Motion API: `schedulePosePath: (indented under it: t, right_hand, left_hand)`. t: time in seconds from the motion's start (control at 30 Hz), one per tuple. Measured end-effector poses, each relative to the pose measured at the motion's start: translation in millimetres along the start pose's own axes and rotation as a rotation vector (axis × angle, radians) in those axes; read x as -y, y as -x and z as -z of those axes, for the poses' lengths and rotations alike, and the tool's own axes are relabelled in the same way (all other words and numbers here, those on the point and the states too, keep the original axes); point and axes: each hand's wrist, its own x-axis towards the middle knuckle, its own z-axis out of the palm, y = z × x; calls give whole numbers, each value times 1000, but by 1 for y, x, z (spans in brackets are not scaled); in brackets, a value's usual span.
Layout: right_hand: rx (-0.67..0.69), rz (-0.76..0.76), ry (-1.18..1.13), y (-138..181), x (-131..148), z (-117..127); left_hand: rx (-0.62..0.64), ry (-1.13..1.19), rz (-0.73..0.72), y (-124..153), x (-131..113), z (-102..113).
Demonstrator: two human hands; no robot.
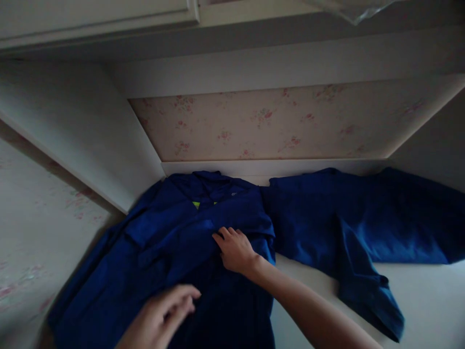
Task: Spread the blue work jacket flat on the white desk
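A dark blue jacket (145,247) lies spread on a white surface, its collar toward the back wall and a bit of bright yellow-green showing at the neck. Over the jacket's middle, my right hand (236,249) rests with its fingers bent into the cloth, closed on a fold. My left hand (163,312) hovers above the lower front, slightly blurred, thumb and fingers apart and holding nothing. Right of the jacket lies a second piece of dark blue clothing (308,218), with one part hanging forward; its kind is not clear.
White panels (83,126) enclose the left side, and a cabinet (98,19) overhangs from above. Flowered wallpaper (261,126) covers the back wall. Clear plastic (356,12) hangs at the top right. Part of the white surface (428,295) shows at the right front.
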Motion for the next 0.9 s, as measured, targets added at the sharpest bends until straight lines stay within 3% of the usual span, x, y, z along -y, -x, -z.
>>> schedulePosePath:
  t: [0.07, 0.13, 0.2, 0.3, 0.37, 0.43, 0.53, 0.63, 0.7, 0.8, 0.9]
  right_hand:
    - [-8, -68, -15, -8, -6, -5]
    - [-36, -153, -26, -3, -17, 0]
    - [-123, -263, -76, 10, -33, 10]
    - [-402, -506, -410, 39, -69, 23]
    - [-540, -682, -721, 64, -93, 20]
    - [-555, -794, -838, 89, -111, 8]
    - [-482, -727, -583, 115, -115, -11]
    - [-382, -593, -220, 117, -98, -13]
    - [-361, -550, -105, 105, -85, -5]
    - [-504, -537, -332, 83, -82, 13]
    - [-674, -662, -640, 78, -104, 28]
  left_hand:
    - [-349, -5, 63, -30, 21, 37]
    - [-510, -116, 8, -62, 49, 67]
    - [-440, -258, -45, -89, 78, 82]
    - [-186, -439, -64, -111, 102, 77]
    - [-119, -559, -35, -114, 100, 64]
    - [-170, -713, 40, -113, 88, 52]
    - [-298, -1001, 83, -112, 62, 35]
    - [-346, -1168, -104, -119, 41, 18]
    - [-282, -1155, -213, -127, 34, 13]
    - [-226, -1044, -143, -136, 35, 31]
    - [-457, -890, 1, -129, 51, 90]
